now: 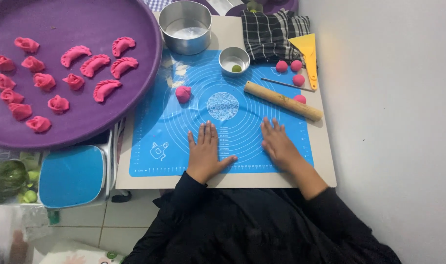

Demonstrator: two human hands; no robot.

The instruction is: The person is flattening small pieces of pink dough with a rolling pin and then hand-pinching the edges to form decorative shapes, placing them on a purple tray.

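Now, fingers (207,133) flat on blue mat (154,122)

Your left hand (206,150) and right hand (278,143) lie flat, palms down and fingers spread, on the blue baking mat (159,127). The mat, printed with white concentric circles, lies flat on the pale board. Both hands rest on its near half, apart from each other, holding nothing.

A low beige table (325,161) stands against a plain white wall (389,98) on pale floor tiles (120,220).
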